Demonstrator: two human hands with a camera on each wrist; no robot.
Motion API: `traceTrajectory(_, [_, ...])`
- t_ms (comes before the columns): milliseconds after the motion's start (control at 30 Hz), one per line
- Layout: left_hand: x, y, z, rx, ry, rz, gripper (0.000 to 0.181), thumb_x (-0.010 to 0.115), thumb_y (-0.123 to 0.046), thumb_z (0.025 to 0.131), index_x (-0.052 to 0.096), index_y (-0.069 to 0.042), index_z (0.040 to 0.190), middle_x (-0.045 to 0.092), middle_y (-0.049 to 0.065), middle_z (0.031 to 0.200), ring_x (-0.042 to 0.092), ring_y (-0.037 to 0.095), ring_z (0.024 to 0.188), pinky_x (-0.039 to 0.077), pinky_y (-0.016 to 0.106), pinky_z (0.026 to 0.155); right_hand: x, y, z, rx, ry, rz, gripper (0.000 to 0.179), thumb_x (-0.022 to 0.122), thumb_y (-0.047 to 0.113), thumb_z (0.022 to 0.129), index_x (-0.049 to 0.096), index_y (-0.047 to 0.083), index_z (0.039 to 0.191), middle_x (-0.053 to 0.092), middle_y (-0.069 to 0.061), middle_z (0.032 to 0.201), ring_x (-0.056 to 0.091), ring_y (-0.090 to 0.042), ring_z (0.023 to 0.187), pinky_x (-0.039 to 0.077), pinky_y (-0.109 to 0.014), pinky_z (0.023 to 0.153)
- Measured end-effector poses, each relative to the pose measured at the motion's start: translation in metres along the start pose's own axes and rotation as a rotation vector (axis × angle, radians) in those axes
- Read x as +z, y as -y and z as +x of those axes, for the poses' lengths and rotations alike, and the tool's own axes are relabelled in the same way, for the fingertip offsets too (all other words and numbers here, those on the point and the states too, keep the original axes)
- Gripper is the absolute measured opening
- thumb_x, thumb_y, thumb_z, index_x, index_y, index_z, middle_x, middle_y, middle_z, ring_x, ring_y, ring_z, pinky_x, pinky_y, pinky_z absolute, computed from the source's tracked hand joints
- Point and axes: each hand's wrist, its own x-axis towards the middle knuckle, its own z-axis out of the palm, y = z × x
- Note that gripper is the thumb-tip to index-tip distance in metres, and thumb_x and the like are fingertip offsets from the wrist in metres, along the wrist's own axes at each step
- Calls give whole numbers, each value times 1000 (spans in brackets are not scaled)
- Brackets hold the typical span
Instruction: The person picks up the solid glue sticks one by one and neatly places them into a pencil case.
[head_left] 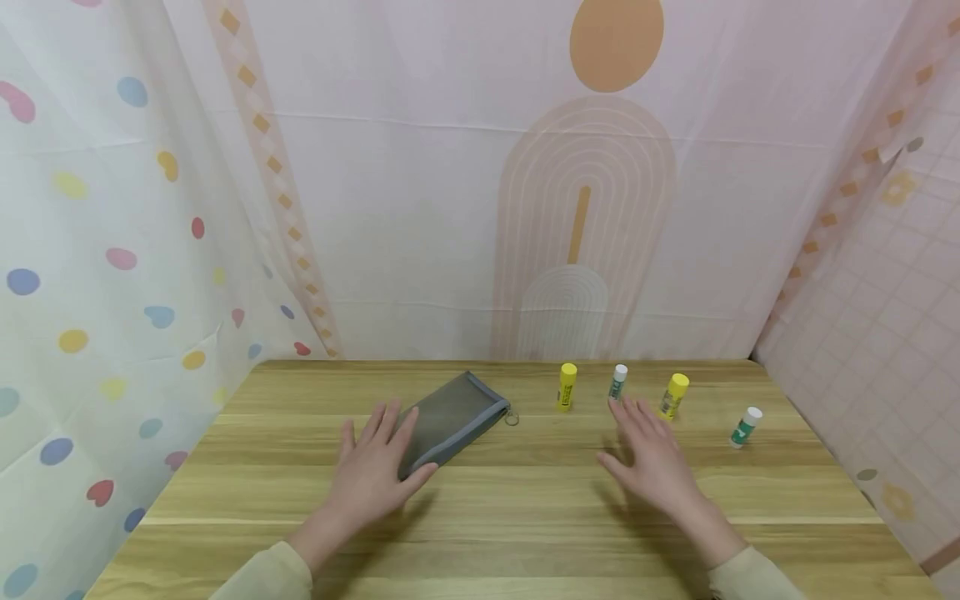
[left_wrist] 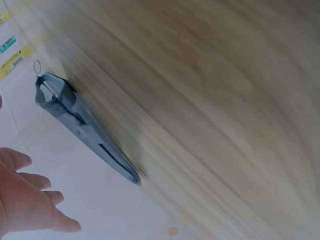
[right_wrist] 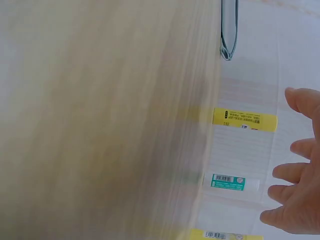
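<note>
Grey pouch [head_left: 456, 415] lies on the table [head_left: 517, 521] by the left hand [head_left: 375, 473], glue sticks [head_left: 567, 387] near the right hand [head_left: 654, 462], both spread, empty, apart; seemingly pre-grasp, next calls for curling fingers.

Head view from above, forward-down over the table [head_left: 517, 525]; wrist views low, closer (sideways), pouch [head_left: 453, 410] common to both.

The brown wood-grain surface [head_left: 517, 533] carries a grey rectangular pouch [head_left: 456, 415]. To its right stand upright a yellow cylindrical tube [head_left: 567, 387], a white-and-green cylindrical tube [head_left: 618, 383], a second yellow tube [head_left: 674, 397] and a second white-and-green tube [head_left: 746, 427].
</note>
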Motion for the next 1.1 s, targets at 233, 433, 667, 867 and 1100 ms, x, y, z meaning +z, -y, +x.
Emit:
traceTrajectory(233, [3, -5, 5, 28, -53, 16, 79, 72, -50, 85, 49, -5, 145, 40, 22, 151, 35, 41, 140, 18, 71, 110, 3, -2, 6, 54, -22, 75, 73, 76, 26, 88, 43, -4, 146, 44, -28, 145, 34, -50, 137, 30, -67, 107])
traceTrajectory(433, [8, -10, 13, 49, -80, 9, 77, 77, -44, 82, 51, -5, 143, 44, 21, 149, 39, 39, 137, 23, 71, 109, 5, -2, 10, 113, -12, 148, 71, 73, 25, 90, 42, -3, 147, 44, -29, 145, 38, -50, 134, 33, -66, 106])
traceTrajectory(667, [17, -15, 22, 84, -83, 17, 76, 79, -41, 81, 52, -6, 143, 47, 21, 146, 43, 40, 134, 25, 72, 107, 4, -2, 17, 150, 1, 216, 70, 72, 26, 92, 40, -2, 148, 45, -28, 145, 42, -49, 132, 35, -63, 107])
traceTrajectory(867, [21, -20, 28, 93, -71, 12, 74, 80, -36, 80, 53, -8, 142, 48, 20, 146, 43, 40, 134, 26, 72, 107, 3, -1, 24, 202, 34, 267, 69, 69, 27, 94, 38, -1, 149, 46, -25, 145, 41, -47, 133, 33, -61, 109])
traceTrajectory(1100, [28, -26, 34, 88, -33, 53, 72, 81, -34, 80, 54, -8, 141, 50, 19, 144, 45, 40, 132, 29, 69, 107, 3, -2, 30, 242, 39, 294, 68, 67, 29, 95, 39, -2, 149, 46, -25, 145, 41, -46, 134, 32, -59, 111])
